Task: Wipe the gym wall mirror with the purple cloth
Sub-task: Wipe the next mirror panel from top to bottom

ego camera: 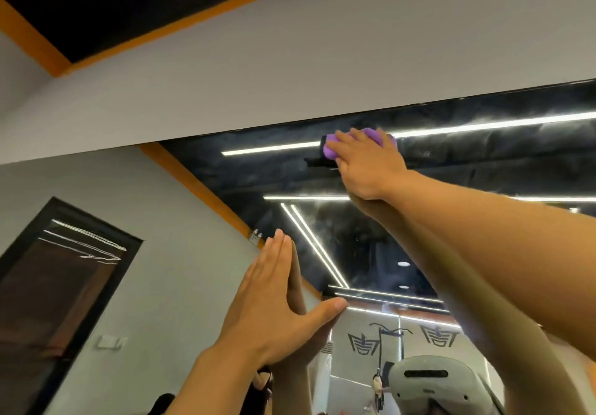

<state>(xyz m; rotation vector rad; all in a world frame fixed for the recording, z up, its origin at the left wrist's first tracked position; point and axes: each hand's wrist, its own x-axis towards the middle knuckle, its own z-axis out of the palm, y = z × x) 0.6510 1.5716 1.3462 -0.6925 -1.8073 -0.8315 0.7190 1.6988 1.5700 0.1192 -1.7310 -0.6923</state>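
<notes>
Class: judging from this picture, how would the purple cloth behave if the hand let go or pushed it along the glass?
The bunched purple cloth bulges round the right hand, so probably soft and floppy. It looks light; released, it would likely drop off the wall mirror, not cling.

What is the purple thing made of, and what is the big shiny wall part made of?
The purple cloth looks like soft fabric, maybe microfibre: it bunches into puffy folds under the right hand. The mirror looks like smooth, glossy glass: it reflects the ceiling light strips and both arms, with hazy smears.
</notes>
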